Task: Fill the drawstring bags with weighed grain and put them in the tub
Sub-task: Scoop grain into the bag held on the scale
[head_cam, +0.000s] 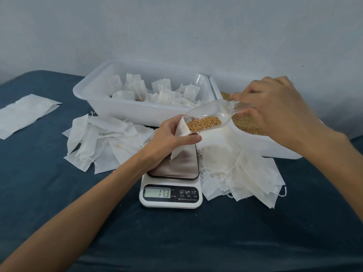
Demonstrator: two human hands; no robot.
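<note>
Clear plastic scoop (211,114): tilted mouth-down to the left, wheat grain (203,124) heaped at its lip, the lip touching the open bag mouth.
Right hand (275,107): reached in from the right, back upward, fingers curled round the scoop's handle above the grain tub (255,142).
Left hand (172,134): forearm came up from the lower left, thumb and fingers pinching the mouth of a white drawstring bag (179,142).
Bag: hung from the left hand over the scale platform (176,165), its lower end on or just above the steel; which, I could not tell.
Scale (170,195): display read 17.3.
Empty bags (106,142): loose pile left of the scale, another pile (245,173) right of it.
Filled-bag tub (137,110): behind the scale, filled bags (157,93) standing inside.
Tablecloth (59,193): dark blue.
</note>
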